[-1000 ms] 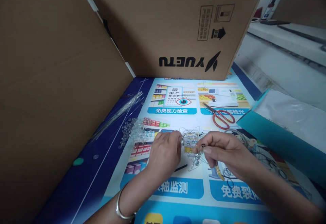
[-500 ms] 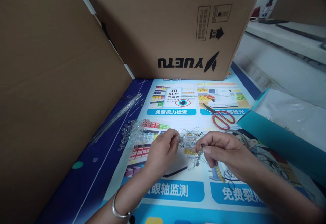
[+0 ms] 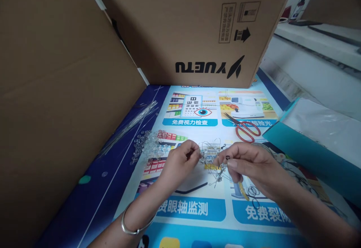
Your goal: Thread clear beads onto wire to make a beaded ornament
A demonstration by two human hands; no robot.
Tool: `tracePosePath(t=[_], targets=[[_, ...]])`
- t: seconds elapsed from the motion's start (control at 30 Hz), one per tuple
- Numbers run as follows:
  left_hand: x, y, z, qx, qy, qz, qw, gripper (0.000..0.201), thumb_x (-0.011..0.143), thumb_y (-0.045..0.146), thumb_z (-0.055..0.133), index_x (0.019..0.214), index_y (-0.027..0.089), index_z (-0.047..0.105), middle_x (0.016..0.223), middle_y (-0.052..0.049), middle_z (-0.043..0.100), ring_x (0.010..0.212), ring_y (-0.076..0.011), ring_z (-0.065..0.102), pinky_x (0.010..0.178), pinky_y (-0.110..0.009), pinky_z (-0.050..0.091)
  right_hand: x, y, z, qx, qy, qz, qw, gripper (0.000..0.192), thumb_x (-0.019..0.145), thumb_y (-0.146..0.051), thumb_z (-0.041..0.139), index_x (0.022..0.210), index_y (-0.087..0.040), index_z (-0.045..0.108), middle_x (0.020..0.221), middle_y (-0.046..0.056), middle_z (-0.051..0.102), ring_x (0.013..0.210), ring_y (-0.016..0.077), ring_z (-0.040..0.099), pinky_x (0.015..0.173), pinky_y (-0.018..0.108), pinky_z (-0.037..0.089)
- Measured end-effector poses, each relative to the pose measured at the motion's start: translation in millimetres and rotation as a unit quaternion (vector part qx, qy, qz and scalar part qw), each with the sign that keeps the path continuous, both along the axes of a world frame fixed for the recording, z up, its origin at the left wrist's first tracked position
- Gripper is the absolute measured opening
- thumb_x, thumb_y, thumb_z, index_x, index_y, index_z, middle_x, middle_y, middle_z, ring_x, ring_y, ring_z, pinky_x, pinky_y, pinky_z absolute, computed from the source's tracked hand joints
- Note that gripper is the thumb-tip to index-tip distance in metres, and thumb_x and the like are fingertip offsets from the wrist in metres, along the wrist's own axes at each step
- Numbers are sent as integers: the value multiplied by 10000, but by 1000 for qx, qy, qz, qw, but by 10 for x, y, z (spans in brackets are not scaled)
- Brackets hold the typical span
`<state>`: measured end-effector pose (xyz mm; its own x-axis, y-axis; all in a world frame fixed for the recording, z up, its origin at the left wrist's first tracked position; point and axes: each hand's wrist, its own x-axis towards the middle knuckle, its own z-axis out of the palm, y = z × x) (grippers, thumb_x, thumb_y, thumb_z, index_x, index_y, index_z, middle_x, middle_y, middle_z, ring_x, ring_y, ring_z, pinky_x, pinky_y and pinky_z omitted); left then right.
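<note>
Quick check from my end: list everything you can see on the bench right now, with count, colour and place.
cardboard boxes: two, brown, back and left
printed mat: one, blue, under everything
scissors: one, red-handled, right of centre
clear beads: many, transparent, left of hands
clear strands: bundle, by left box
wire tangle: one, silvery, between hands
black rings: several, under the right wrist
teal box: one, right edge
bracelet: one, silver, left wrist
left hand: pinching wire
right hand: pinching a small black ring

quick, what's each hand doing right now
Left hand: fingers pinched shut on the thin wire tangle.
Right hand: pinched shut on a small black loop at the same tangle.
</note>
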<state>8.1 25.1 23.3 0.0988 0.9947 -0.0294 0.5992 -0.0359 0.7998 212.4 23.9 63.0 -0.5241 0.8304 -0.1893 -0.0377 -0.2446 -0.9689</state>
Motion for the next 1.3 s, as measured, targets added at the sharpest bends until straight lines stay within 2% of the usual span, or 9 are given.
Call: tracePosePath(t=[0.1,0.3,0.57,0.73,0.9,1.3], targets=[[-8,-5,30,-11,-25,-5,1000,86,802,215,454,760,193,526,698,19,623,639,-111,549,589,-214,379,13,-3,14,1,-1,0,1000,128,806,-268,597,852,-152,628,817,37,626,541,50,504,526,192,414],[-12,-34,106,-22,-45,-11,999,87,777,180,460,731,187,533,662,29,610,605,-95,530,564,-195,374,46,-4,35,10,-6,5,1000,135,812,-267,586,864,-149,626,609,-5,568,523,72,496,495,190,403],[-8,-23,51,-20,-11,-10,1000,93,764,188,457,754,180,550,654,17,607,584,-104,523,538,-208,373,25,4,49,5,-3,3,1000,148,808,-279,586,865,-149,630,560,-11,547,517,89,490,503,217,405],[-15,-13,2,-27,-29,-27,999,161,770,208,461,860,182,592,671,8,632,604,-114,551,555,-217,403,20,9,39,5,-7,9,1000,138,806,-277,586,850,-152,626,585,-7,562,513,83,490,507,219,387],[-9,-2,-12,-40,-56,-16,998,220,760,223,483,923,173,621,695,-7,651,642,-124,578,599,-230,433,31,18,28,5,-21,11,1000,158,809,-293,583,862,-151,627,576,-8,563,502,80,486,492,215,355],[-17,-4,-2,-26,-40,-28,998,169,750,182,465,850,183,601,681,6,642,623,-110,566,577,-213,422,22,24,26,6,-14,7,1000,177,798,-305,590,863,-145,627,626,11,591,509,88,488,503,232,371]])
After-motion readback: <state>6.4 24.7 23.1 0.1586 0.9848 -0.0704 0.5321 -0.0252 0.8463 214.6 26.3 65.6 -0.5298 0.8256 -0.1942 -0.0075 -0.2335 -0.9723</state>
